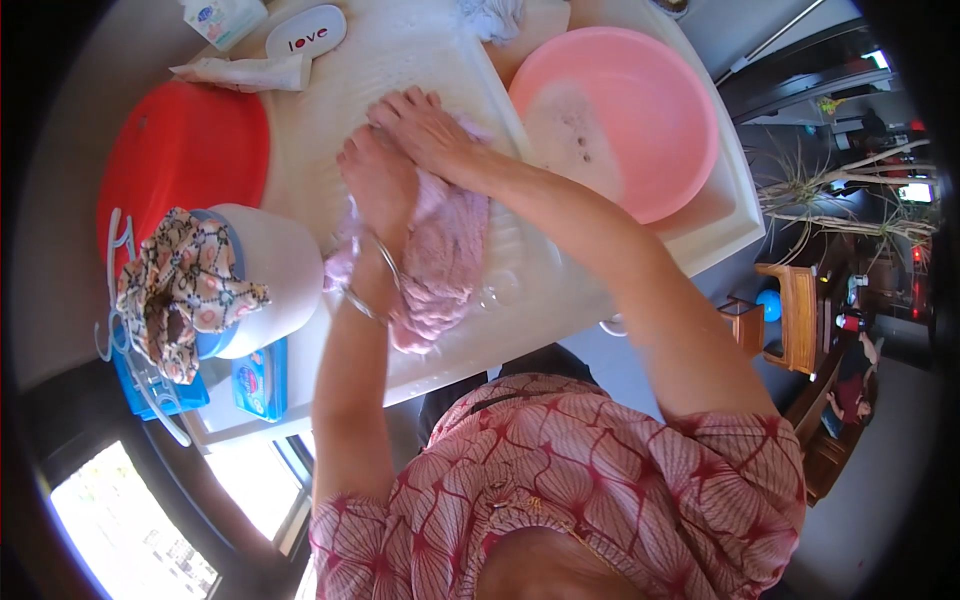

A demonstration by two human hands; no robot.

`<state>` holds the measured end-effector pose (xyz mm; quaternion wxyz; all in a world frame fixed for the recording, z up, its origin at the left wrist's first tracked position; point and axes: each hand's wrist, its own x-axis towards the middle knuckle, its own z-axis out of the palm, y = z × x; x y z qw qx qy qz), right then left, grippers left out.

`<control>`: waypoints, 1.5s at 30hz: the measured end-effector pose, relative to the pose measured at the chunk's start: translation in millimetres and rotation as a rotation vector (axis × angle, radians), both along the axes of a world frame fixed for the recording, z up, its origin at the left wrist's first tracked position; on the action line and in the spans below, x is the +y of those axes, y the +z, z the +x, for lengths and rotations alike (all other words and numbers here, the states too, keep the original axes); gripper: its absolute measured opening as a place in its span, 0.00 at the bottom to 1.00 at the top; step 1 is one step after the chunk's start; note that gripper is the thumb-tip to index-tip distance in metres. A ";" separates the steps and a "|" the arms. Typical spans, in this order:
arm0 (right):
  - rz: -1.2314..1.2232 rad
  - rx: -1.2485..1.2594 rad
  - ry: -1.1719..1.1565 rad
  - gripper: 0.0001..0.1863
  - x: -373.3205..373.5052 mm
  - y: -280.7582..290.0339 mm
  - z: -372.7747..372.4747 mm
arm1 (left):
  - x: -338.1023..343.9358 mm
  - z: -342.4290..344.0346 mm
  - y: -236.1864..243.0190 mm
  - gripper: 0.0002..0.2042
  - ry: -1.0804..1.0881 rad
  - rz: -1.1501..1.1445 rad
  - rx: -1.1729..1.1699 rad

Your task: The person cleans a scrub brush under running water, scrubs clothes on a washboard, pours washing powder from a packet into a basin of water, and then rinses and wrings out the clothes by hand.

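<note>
A wet pink cloth [445, 250] lies bunched on the ridged washboard of a white laundry sink [410, 60]. My left hand [380, 185], with a bracelet at the wrist, presses on the cloth's upper left part, its fingers curled into it. Just beyond and to the right, my right hand [425, 130] is closed over the cloth's far end, close against the left hand. Parts of the cloth are hidden beneath both hands and my left forearm. To the right, a pink basin [690, 120] contains cloudy, foamy water.
Left of the cloth stand a white bucket [285, 280] with a patterned cloth [190, 285] over it, a red basin [185, 150] and pale hangers [118, 240]. A blue package [260, 385] sits nearer. An oval dish [307, 32], a bottle [225, 20] and a whitish cloth [492, 18] lie farther back.
</note>
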<state>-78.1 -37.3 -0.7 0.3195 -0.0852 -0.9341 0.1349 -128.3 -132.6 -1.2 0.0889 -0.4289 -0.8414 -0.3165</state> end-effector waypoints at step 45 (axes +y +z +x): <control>-0.287 0.010 0.302 0.10 -26.6 -14.0 103.9 | -66.8 86.6 1.8 0.14 -0.281 0.183 -0.175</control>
